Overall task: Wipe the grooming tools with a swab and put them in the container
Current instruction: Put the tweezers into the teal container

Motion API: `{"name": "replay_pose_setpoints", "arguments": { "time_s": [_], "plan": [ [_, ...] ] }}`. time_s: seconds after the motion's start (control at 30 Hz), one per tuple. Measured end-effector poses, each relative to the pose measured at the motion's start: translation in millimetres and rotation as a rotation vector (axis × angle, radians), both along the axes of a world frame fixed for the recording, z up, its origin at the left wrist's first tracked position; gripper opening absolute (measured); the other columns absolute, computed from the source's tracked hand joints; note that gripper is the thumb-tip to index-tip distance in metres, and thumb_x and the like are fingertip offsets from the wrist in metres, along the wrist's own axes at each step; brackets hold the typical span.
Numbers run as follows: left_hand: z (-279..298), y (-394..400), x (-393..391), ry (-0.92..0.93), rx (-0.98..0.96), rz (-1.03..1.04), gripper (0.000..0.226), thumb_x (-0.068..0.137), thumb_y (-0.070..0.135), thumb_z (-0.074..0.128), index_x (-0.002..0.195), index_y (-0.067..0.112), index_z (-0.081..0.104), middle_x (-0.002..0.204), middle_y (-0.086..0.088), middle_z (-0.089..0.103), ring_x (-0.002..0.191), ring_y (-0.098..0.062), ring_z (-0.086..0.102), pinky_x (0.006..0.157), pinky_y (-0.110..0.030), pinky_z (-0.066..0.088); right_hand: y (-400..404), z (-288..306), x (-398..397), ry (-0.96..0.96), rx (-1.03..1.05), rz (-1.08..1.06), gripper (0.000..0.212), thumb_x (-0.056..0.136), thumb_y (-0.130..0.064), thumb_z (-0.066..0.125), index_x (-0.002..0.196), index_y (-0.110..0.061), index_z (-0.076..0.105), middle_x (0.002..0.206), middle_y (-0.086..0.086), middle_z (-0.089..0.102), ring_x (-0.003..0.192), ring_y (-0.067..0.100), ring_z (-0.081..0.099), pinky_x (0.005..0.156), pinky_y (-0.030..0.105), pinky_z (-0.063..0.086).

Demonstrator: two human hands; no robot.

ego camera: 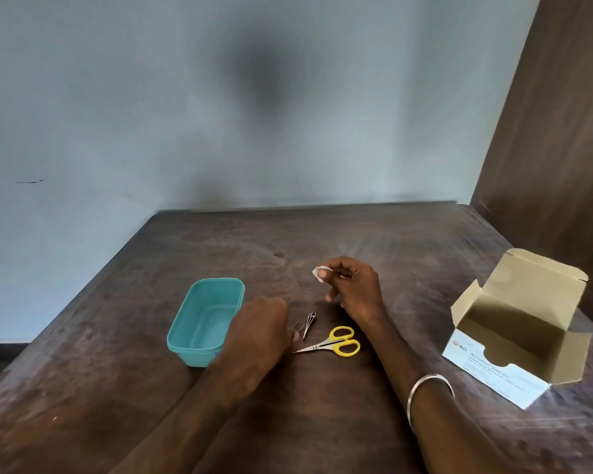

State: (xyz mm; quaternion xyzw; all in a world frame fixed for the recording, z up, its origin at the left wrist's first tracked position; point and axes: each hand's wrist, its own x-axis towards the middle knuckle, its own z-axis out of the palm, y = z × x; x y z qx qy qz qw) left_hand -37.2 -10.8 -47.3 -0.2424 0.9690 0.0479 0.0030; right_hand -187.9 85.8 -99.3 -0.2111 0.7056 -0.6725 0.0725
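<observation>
The right hand pinches a white swab above the surface. The left hand, fingers curled, grip unclear, hovers beside tweezers, scissors and the container.

The tub is teal, like sea water; the scissors have yellow handles and shiny silver blades; the tweezers are silver; the swab is white; the box is tan inside and white with dark letters outside; the table is dark brown with pale blotches; the bangle is silver; the wall is pale blue-grey
</observation>
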Motion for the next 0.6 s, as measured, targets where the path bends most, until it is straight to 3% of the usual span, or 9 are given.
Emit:
{"name": "replay_pose_setpoints", "arguments": {
  "time_s": [0.2, 0.33, 0.47, 0.6],
  "plan": [
    [-11.6, -3.9, -1.3, -0.026, 0.059, -0.009, 0.024, 0.082, 0.035, 0.072, 0.099, 0.017, 0.071, 0.104, -0.008, 0.07, 0.097, -0.026, 0.066, 0.075, -0.035, 0.048, -0.2, -2.5, -2.2, 0.044, 0.047, -0.004, 0.009, 0.089, -0.006, 0.071, 0.09, -0.014, 0.074, 0.082, -0.003, 0.074, 0.042, 0.013, 0.059, 0.04, 0.016, 0.041],
    [-11.8, -7.4, -3.6, 0.026, 0.05, 0.002, 0.019, 0.086, 0.031, 0.067, 0.096, 0.015, 0.071, 0.102, -0.008, 0.071, 0.095, -0.025, 0.066, 0.074, -0.034, 0.048, -0.7, -3.9, -2.7, 0.021, 0.029, 0.006, 0.005, 0.089, -0.011, 0.073, 0.094, -0.011, 0.075, 0.083, -0.002, 0.075, 0.046, 0.018, 0.062, 0.04, 0.017, 0.041],
    [-7.9, -5.4, -9.9, 0.299, 0.087, 0.044, 0.02, 0.092, 0.037, 0.059, 0.102, 0.023, 0.069, 0.102, -0.001, 0.074, 0.098, -0.023, 0.067, 0.077, -0.031, 0.047, -1.3, -5.6, -5.8, -0.013, 0.006, -0.02, 0.007, 0.092, -0.008, 0.068, 0.095, -0.009, 0.074, 0.089, 0.004, 0.074, 0.048, 0.019, 0.061, 0.039, 0.018, 0.039],
    [-14.0, -1.1, -25.0, 0.595, 0.297, 0.047, 0.019, 0.095, 0.031, 0.061, 0.109, 0.025, 0.071, 0.101, 0.004, 0.074, 0.086, -0.01, 0.065, 0.072, -0.023, 0.043, -0.6, -4.5, -5.5, -0.045, -0.055, -0.033, 0.014, 0.095, -0.007, 0.064, 0.098, -0.016, 0.074, 0.093, 0.005, 0.073, 0.05, 0.013, 0.06, 0.038, 0.025, 0.041]
  ]
}}
